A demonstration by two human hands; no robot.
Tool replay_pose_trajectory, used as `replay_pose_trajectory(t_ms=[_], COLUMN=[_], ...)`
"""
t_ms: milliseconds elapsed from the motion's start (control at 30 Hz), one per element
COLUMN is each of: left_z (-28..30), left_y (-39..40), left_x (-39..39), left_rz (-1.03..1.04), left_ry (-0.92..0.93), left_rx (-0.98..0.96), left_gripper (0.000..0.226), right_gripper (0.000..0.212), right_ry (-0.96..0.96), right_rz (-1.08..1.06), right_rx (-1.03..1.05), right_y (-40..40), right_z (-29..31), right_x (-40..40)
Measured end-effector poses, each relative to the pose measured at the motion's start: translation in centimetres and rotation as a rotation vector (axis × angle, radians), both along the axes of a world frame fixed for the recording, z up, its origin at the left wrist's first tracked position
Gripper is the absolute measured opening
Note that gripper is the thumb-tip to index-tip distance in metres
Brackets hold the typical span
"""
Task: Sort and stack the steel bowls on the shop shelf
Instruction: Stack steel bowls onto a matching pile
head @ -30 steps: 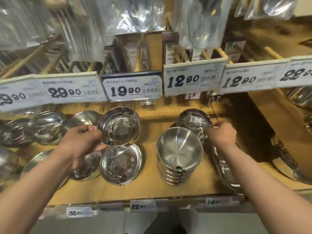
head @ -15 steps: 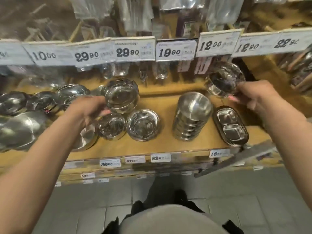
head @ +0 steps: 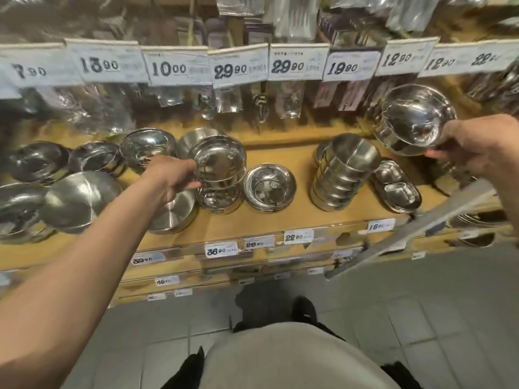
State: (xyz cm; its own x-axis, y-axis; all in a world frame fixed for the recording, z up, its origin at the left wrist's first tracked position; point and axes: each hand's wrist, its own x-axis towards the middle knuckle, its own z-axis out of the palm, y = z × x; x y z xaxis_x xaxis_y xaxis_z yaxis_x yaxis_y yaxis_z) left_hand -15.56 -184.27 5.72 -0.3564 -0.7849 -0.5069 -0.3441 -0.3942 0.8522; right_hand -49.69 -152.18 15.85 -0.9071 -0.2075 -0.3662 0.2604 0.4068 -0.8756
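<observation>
My left hand (head: 171, 179) grips a shiny steel bowl (head: 217, 162) by its rim, just above another bowl (head: 217, 199) standing on the wooden shelf (head: 280, 217). My right hand (head: 477, 146) holds a second steel bowl (head: 412, 124) up in the air at the right, tilted toward me. A low single bowl (head: 269, 186) sits mid-shelf. Right of it stands a tall stack of matte steel bowls (head: 344, 171).
Several more bowls (head: 75, 200) and lids lie at the shelf's left. Divided steel trays (head: 396, 189) sit right of the tall stack. Price tags (head: 238, 67) and hanging packaged utensils line the rail above. A grey metal bar (head: 407, 234) juts out at the right.
I have stepped back and the view has widened. My right hand has lifted its bowl off the shelf and up to the right. My left hand's bowl now hovers over the bowl below.
</observation>
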Motion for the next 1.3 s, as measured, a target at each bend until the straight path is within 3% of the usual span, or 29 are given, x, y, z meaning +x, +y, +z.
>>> replay_pose_trajectory(t_ms=[133,300,567,667,800,1000,1300], left_z=[-0.3,-1.8,-4.8,-5.8,-6.6,-8.0,-9.6], left_y=[0.5,0.7,0.7,1.1,1.8,2.0,0.5], left_x=[0.7,1.1,1.1,0.5,-0.1,-0.8,-0.2], left_rz=[-0.001,0.016,0.081,0.094,0.12,0.189,0.053], left_ry=[-0.001,-0.07,-0.053,-0.034,-0.019,0.039,-0.118], left_rx=[0.024,0.034,0.045,0.073,0.125,0.163,0.171], left_gripper=[0.014,0.022,0.01,0.02,0.01,0.012,0.035], right_gripper=[0.006,0.008,0.012,0.017,0.012,0.009,0.021], right_ry=[0.051,-0.004,-0.168,-0.192,-0.206,-0.22,-0.325], right_rz=[0.007,0.219,0.398,0.418,0.422,0.401,0.39], right_rx=[-0.002,0.01,0.01,0.001,0.026,0.018,0.003], right_y=[0.3,-2.8,-8.8,-10.7,-12.4,-14.0,-16.7], right_z=[0.9,0.7,-3.4,-4.7,-6.2,-7.8,-9.5], right_x=[3.5,9.9,16.4,17.3,17.0,16.4,16.2])
